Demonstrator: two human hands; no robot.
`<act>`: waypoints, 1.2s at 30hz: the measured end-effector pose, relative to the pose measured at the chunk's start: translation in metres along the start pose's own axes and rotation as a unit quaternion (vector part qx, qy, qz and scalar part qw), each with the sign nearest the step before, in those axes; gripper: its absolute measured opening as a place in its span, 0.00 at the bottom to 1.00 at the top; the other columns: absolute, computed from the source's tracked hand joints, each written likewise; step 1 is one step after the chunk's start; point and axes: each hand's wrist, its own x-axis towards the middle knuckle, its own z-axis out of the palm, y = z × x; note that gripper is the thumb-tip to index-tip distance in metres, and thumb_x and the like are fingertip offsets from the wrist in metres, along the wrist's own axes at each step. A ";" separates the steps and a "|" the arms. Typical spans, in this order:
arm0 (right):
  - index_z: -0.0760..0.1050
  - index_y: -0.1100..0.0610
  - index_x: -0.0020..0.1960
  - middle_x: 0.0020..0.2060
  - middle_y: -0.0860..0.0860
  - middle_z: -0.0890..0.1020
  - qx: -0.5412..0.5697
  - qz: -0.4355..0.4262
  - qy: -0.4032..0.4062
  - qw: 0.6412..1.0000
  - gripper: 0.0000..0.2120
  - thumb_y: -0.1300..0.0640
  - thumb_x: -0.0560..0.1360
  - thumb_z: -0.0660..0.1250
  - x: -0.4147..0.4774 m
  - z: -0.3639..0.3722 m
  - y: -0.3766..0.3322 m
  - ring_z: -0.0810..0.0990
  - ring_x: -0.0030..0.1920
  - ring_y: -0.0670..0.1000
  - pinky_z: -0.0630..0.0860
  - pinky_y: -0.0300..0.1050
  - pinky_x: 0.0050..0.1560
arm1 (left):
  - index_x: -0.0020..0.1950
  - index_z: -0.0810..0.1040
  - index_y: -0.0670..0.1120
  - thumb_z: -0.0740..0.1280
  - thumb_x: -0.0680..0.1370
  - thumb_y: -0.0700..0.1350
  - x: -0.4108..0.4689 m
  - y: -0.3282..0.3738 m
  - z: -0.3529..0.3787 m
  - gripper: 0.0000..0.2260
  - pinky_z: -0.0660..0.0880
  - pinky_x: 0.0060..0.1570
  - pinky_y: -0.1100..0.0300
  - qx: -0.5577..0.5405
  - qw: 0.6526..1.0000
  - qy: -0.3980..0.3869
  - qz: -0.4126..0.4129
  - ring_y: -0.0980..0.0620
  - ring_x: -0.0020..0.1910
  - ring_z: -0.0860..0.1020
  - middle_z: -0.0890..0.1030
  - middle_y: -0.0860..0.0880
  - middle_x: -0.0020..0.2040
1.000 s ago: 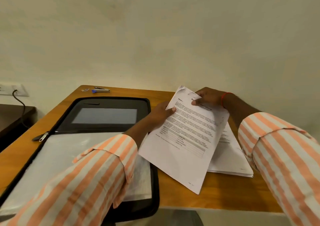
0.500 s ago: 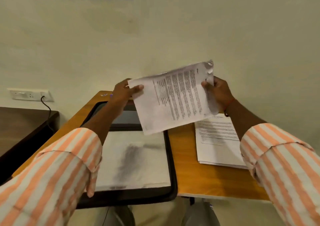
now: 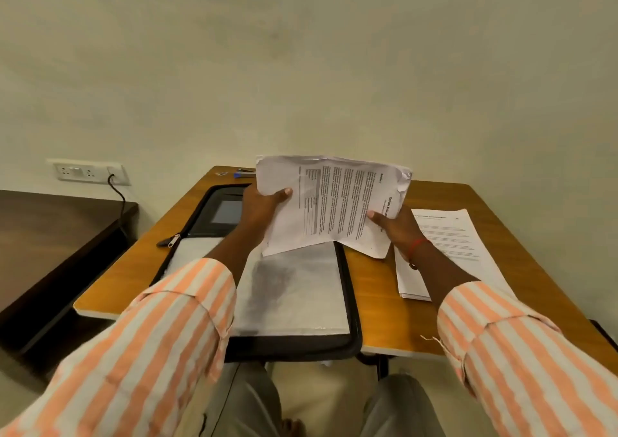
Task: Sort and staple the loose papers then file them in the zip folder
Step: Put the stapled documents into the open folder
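Since 0.5 s ago, we note the held sheaf has come lower and nearer, its printed lines now running sideways over the open zip folder. We count 2 hands. Left hand grips the sheaf's left edge, thumb over the front and fingers curled behind; right hand pinches its right edge the same way, with 1 red thread on that wrist. Sheet count within the sheaf — we cannot tell. We record 1 zip folder lying open on the wooden table, 1 further paper stack flat to its right, unchanged, and 1 stapler at the far edge — partly hidden. 1 wall socket carries 1 cable.
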 end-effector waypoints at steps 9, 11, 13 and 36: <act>0.75 0.63 0.67 0.60 0.56 0.82 -0.015 0.043 0.004 0.999 0.21 0.64 0.75 0.73 0.001 -0.042 -0.018 0.85 0.52 0.53 0.84 0.46 0.46 | 0.56 0.73 0.48 0.72 0.77 0.56 -0.041 -0.013 0.017 0.16 0.75 0.47 0.56 0.266 0.943 0.168 0.104 0.51 0.49 0.78 0.78 0.50 0.51; 0.75 0.63 0.67 0.59 0.55 0.82 0.019 0.068 0.015 0.997 0.21 0.66 0.76 0.72 -0.004 -0.065 -0.013 0.84 0.51 0.51 0.83 0.40 0.41 | 0.51 0.75 0.51 0.68 0.79 0.61 -0.063 -0.028 0.027 0.14 0.76 0.44 0.57 0.354 0.931 0.008 0.085 0.55 0.44 0.78 0.80 0.53 0.45; 0.74 0.62 0.68 0.61 0.56 0.82 0.063 0.097 0.028 0.993 0.24 0.66 0.73 0.73 -0.012 -0.091 -0.001 0.84 0.54 0.54 0.83 0.43 0.43 | 0.47 0.75 0.53 0.66 0.77 0.67 -0.078 -0.044 0.035 0.17 0.76 0.45 0.56 0.441 0.890 -0.109 0.036 0.56 0.42 0.77 0.80 0.53 0.43; 0.71 0.64 0.71 0.65 0.58 0.79 0.084 0.141 0.075 0.984 0.23 0.69 0.77 0.68 -0.112 -0.138 0.017 0.82 0.53 0.54 0.79 0.46 0.48 | 0.59 0.81 0.40 0.70 0.80 0.48 -0.075 -0.046 0.056 0.13 0.78 0.62 0.55 0.421 0.895 -0.083 -0.118 0.45 0.55 0.82 0.83 0.44 0.54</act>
